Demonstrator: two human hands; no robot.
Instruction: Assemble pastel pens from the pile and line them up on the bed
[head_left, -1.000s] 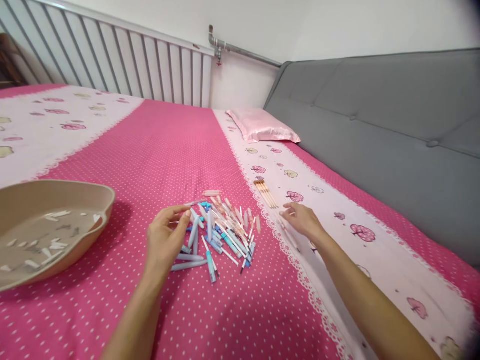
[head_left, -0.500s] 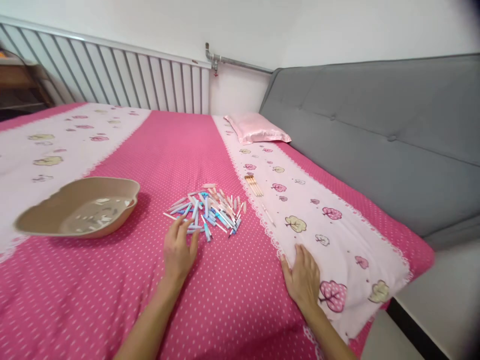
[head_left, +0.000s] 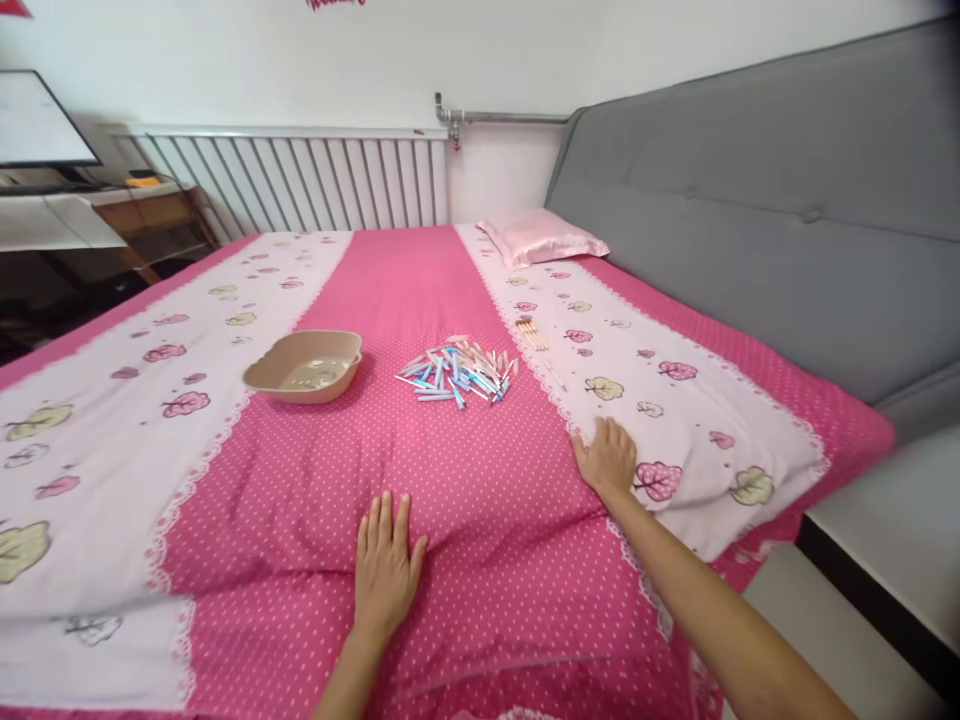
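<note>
The pile of pen parts, in light blue, pink and white, lies loosely in the middle of the bed, beyond both hands and apart from them. The left hand rests palm down on the pink dotted cloth, its fingers extended and its thumb set apart; the right hand is also laid down rather flat, at the lace edge of the pale strip. Both look wide and hold nothing visible. Beyond the right hand there is one slim pen, and farther a small row of pens, side by side. To the left of the pile stands a shallow basin with small white pieces inside. I judge that the parts are light, stiff and smooth, probably plastic, so they can roll or slip on one another. The thin ones could perhaps bend if pressed hard. A gentle pinch around the middle of one barrel seems best, taking first from the outer side, because the crossed parts may drag their neighbours. The soft cloth would give a little under the fingertips.
</note>
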